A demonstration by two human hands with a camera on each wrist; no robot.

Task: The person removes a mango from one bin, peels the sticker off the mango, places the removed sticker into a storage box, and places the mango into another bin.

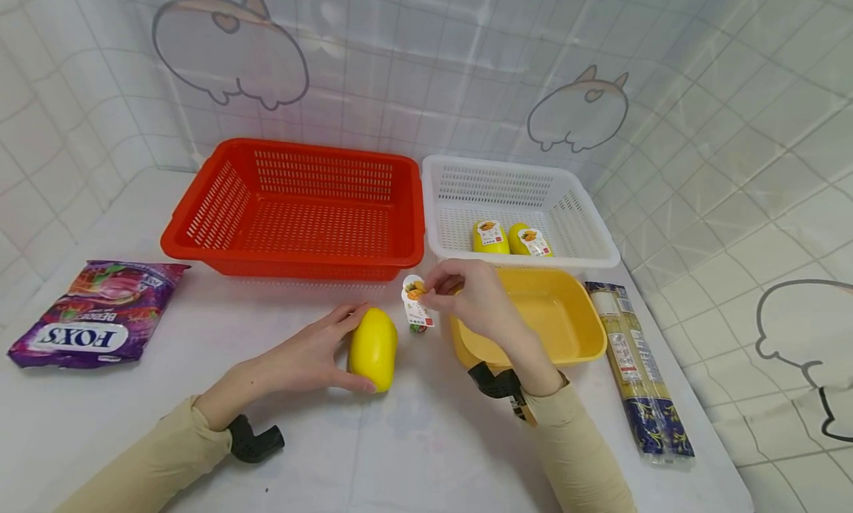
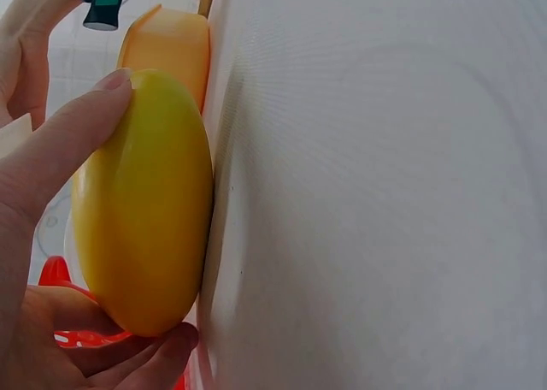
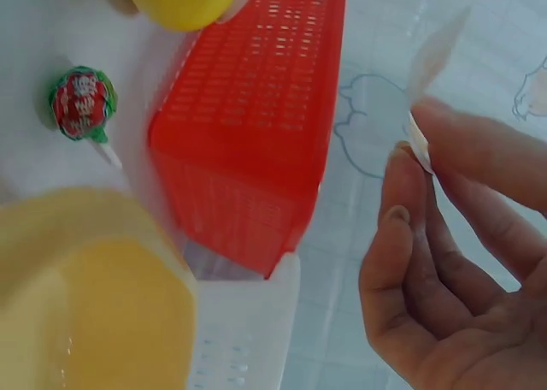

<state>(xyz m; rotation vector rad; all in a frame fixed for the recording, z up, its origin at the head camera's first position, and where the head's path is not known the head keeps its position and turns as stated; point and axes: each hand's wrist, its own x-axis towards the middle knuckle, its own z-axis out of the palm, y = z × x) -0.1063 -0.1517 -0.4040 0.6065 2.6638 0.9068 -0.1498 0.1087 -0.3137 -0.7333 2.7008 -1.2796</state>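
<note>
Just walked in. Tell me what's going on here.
A person is working with both hands. The left hand holds a yellow fruit, with no label showing on it. The right hand pinches a white label printed with a fruit picture, held clear of that fruit. Two labelled fruits lie in the white basket, beside the red basket.

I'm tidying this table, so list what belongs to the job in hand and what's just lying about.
Likely in the job:
yellow fruit in left hand
white label pinched by right hand
two labelled fruits in white basket

Apparently just lying about:
red basket
yellow tub
lollipop
purple FOX'S bag
two long packets
</note>
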